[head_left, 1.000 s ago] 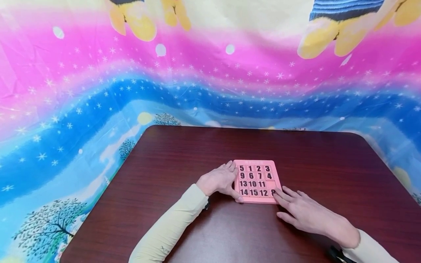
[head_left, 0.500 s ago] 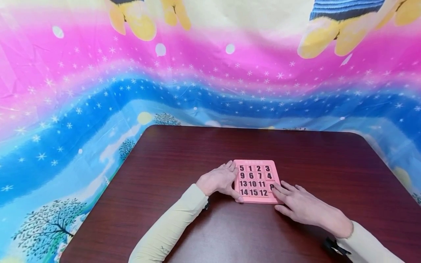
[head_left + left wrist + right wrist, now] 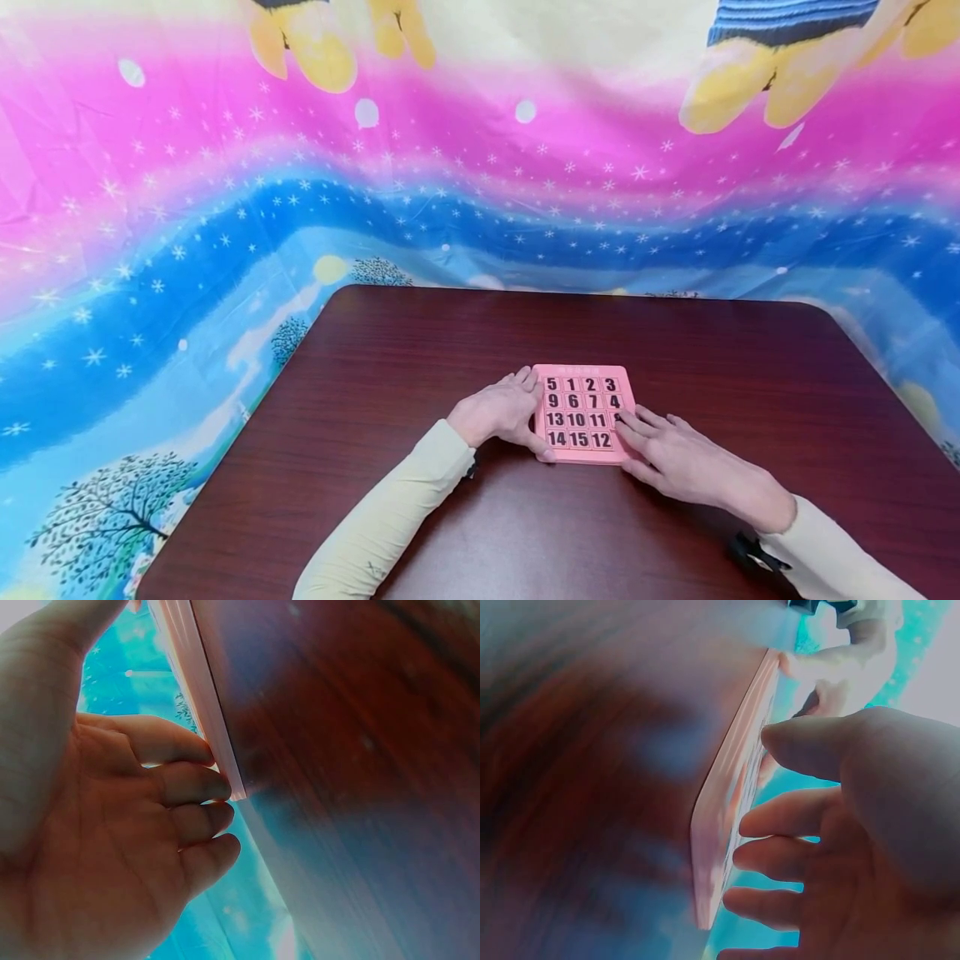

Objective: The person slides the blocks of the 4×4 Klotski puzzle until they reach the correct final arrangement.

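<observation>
A pink number slide puzzle (image 3: pixel 588 456) lies flat on the table. My left hand (image 3: pixel 497 410) holds its left side, with the thumb at the near left corner and the fingers along the upper left edge. In the left wrist view, the fingers (image 3: pixel 199 784) bend against the puzzle's edge (image 3: pixel 201 682). My right hand (image 3: pixel 686 457) lies at the right side, fingers extended. Its fingertips touch the 8 tile (image 3: pixel 618 416) in the third row and mostly cover it. The bottom right slot is hidden by that hand. Right fingers (image 3: pixel 772 859) reach over the rim (image 3: pixel 714 832) in the right wrist view.
The dark red wooden table (image 3: pixel 420 342) has rounded far corners. Behind and beside it hangs a colourful printed cloth (image 3: pixel 480 167) with snowflakes and trees.
The right hand has moved left and slightly away from me, sliding the 8 tile up from the bottom row into the third row's right slot. The left hand has stayed in place.
</observation>
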`<state>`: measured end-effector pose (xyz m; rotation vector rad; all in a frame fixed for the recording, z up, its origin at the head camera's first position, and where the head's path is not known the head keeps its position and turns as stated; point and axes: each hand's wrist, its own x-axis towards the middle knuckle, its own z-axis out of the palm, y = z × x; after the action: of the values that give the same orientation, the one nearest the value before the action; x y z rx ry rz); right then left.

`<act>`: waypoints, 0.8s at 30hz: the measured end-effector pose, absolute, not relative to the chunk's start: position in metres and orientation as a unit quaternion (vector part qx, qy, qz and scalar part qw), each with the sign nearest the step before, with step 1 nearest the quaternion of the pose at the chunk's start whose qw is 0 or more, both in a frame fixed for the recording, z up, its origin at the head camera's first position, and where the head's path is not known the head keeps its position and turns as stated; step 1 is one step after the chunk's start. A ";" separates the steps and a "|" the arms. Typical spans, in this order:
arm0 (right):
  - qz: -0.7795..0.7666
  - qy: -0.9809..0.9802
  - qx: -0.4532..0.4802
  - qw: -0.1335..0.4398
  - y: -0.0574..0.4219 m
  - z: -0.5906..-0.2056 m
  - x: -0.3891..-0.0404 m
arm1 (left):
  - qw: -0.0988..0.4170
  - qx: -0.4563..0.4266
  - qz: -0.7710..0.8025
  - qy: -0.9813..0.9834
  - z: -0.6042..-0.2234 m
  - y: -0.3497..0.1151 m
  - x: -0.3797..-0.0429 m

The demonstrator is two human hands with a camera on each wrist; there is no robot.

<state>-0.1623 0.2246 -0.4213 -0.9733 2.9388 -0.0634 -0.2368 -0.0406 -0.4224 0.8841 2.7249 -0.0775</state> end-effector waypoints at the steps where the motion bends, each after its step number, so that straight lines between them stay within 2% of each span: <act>1: -0.020 0.947 -0.321 0.019 0.223 -0.421 -0.161 | 0.137 0.306 -0.028 0.942 -0.422 -0.040 -0.237; 10: -0.014 0.931 -0.365 -0.003 0.210 -0.422 -0.146 | 0.134 0.299 -0.021 0.944 -0.423 -0.040 -0.236; 24: -0.018 0.934 -0.357 0.014 0.209 -0.422 -0.143 | 0.149 0.299 -0.017 0.942 -0.421 -0.040 -0.236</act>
<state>-0.1430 0.2089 -0.4225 -1.1128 2.9068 -0.0574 -0.2362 -0.0404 -0.4207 0.8602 2.7077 -0.0499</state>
